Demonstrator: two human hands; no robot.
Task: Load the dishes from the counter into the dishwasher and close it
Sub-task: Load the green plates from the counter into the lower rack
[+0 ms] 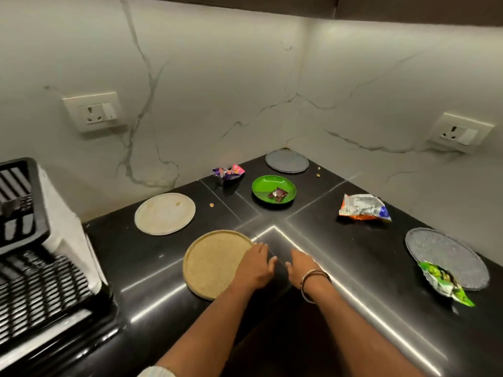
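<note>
Black counter (340, 240) was seen in a corner, 5 plates spread on it. Left hand (254, 265) was laid flat over the right edge of the tan plate (212, 263), fingers straight, nothing gripped. Right hand (300, 266) was held just beside it above the counter, fingers relaxed and holding nothing, bangles (313, 284) on the wrist. Cream plate (165, 213) lay behind the tan one. Green plate (273, 193), a brown wrapper (277, 194) on it, sat further back; grey plate (286, 161) in the corner. Another grey plate (446, 257) lay at right, a green packet (443, 284) partly on it. Silver packet (363, 208) and purple wrapper (228, 172) lay loose. Black rack (32, 268) was at left.
</note>
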